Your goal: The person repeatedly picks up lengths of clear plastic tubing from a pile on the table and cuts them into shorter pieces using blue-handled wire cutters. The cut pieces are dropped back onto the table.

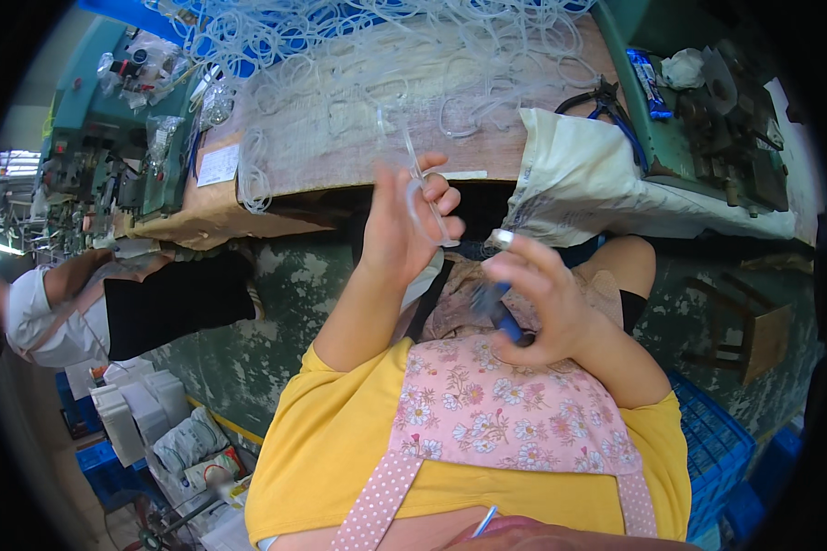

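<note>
Just off the front edge of the worktop (pixel 326 151), the left hand (pixel 390 219) is raised, palm up, its fingers bent inward around a clear tube (pixel 413 197). That tube forms a loop in the palm, and one end rises past the fingertips toward the worktop. Farther out from the worktop's edge and to its right side, the right hand (pixel 556 308) is half curled, thumb and fingers apart, with a small blue tool (pixel 504 314) held against the thumb side; blur hides what kind of tool it is. One fingertip of this hand wears a white wrap (pixel 503 238).

A tangled heap of clear tubing (pixel 294 37) covers the back of the worktop, with loose loops spread nearer its middle. On the worktop's right end lie pliers (pixel 606 103) with dark blue handles, and a white cloth (pixel 565 170) drapes over its front edge below them. At the worktop's left end lies a white paper (pixel 218 165). A wooden stool (pixel 764 342) stands on the floor in front of the worktop, to the right.
</note>
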### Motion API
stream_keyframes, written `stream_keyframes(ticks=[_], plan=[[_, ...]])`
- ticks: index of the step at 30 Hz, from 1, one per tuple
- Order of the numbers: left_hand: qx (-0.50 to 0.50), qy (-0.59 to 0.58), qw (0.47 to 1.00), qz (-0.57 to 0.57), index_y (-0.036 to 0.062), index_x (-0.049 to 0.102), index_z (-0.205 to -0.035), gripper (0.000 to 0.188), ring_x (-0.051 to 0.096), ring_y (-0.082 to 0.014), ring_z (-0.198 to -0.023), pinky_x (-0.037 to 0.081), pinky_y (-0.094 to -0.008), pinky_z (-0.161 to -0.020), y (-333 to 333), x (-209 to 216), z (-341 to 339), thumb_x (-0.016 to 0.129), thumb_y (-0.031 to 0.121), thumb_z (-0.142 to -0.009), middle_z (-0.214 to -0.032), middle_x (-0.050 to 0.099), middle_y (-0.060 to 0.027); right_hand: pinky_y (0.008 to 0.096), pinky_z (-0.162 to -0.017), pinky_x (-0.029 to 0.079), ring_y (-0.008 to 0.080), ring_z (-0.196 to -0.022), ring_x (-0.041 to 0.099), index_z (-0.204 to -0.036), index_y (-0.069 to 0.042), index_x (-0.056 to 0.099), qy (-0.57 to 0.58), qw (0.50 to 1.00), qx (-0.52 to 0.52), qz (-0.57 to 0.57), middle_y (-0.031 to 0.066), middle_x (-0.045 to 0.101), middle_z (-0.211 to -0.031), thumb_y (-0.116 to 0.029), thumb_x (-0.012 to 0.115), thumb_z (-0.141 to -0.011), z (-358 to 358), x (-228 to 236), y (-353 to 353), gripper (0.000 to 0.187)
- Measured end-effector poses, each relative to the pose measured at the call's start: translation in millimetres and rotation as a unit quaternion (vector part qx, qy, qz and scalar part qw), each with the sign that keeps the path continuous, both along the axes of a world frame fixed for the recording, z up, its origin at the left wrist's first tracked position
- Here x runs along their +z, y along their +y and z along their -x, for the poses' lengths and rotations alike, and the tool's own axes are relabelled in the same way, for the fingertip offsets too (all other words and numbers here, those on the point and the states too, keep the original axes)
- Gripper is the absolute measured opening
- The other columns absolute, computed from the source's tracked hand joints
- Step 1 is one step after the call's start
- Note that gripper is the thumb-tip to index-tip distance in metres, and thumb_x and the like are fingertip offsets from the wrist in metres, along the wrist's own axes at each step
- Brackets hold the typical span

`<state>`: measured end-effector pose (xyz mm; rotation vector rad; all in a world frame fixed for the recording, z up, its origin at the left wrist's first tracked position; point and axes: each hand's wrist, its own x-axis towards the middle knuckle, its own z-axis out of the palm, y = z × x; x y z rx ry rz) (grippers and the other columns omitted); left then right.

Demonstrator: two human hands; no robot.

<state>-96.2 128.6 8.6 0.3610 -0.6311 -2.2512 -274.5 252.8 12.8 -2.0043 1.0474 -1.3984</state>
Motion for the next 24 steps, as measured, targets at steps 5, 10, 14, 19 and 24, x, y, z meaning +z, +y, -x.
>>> stream_keyframes(ticks=[5,10,14,19,24], plan=[[0.046,0.029,0.995,0.078,0.0122,0.023,-0.153,0.070,0.049,-0.0151,-0.083,0.045,-0.0262,-0.061,4.1,7.9,0.9,0.052,0.029,-0.092,-0.112,0.053,-0.0077,0.0337,-0.080,0.050,0.0260,-0.094,0.063,-0.141,-0.006,0.044,-0.076,0.967,-0.076,-0.232,0.0159,0.057,-0.110,-0.014,0.074,-0.071,5.8,11.3,10.1,0.077],[0.161,0.080,0.981,0.076,0.0104,0.026,-0.153,0.077,0.050,-0.0170,-0.084,0.045,-0.0294,-0.072,14.5,19.1,7.3,0.049,0.011,-0.080,-0.118,0.052,-0.0101,0.0389,-0.074,0.050,0.0306,-0.084,0.059,-0.138,-0.015,0.053,0.139,0.982,-0.110,-0.063,0.0135,0.056,-0.107,-0.012,0.074,-0.068,3.6,20.7,14.3,0.073],[0.190,0.128,0.968,0.103,0.0095,0.030,-0.152,0.078,0.050,-0.0178,-0.083,0.045,-0.0296,-0.075,14.7,22.8,10.1,0.050,0.012,-0.077,-0.117,0.052,-0.0121,0.0385,-0.074,0.047,0.0292,-0.085,0.057,-0.134,-0.017,0.057,0.213,0.971,-0.101,-0.041,0.0116,0.055,-0.111,-0.014,0.074,-0.066,0.7,24.4,16.3,0.070],[0.203,0.137,0.961,0.130,0.0106,0.032,-0.152,0.079,0.048,-0.0173,-0.080,0.045,-0.0289,-0.073,16.2,20.7,9.4,0.050,0.014,-0.074,-0.116,0.051,-0.0127,0.0388,-0.076,0.046,0.0286,-0.086,0.054,-0.133,-0.017,0.057,0.229,0.967,-0.106,-0.028,0.0114,0.054,-0.111,-0.014,0.075,-0.063,-0.7,25.1,16.1,0.072],[0.219,0.137,0.957,0.133,0.0111,0.032,-0.152,0.080,0.047,-0.0163,-0.078,0.044,-0.0278,-0.071,17.4,22.2,9.1,0.050,0.016,-0.074,-0.115,0.051,-0.0120,0.0403,-0.076,0.045,0.0291,-0.085,0.054,-0.136,-0.018,0.055,0.218,0.971,-0.085,-0.059,0.0115,0.053,-0.109,-0.013,0.075,-0.062,-3.0,25.1,16.2,0.076]])
